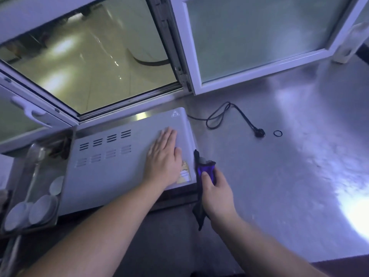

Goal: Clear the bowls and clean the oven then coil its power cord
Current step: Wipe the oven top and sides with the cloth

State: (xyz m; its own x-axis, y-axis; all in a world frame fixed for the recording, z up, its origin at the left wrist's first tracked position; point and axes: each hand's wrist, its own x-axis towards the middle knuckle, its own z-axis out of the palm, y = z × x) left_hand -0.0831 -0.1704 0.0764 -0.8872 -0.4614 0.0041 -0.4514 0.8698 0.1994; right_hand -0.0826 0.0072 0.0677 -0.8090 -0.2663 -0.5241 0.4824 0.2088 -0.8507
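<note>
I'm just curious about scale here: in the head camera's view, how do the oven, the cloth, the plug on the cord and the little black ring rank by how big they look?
1. Oven, by far the largest.
2. Cloth gripped by the right hand.
3. Plug.
4. Ring, about the plug's size but thinner; these two are close. Both lie farther from the camera, so they may look smaller than they really are.

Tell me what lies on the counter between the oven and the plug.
In the head view, only the loosely looped power cord lies between the oven and the plug, on bare steel counter.
</note>
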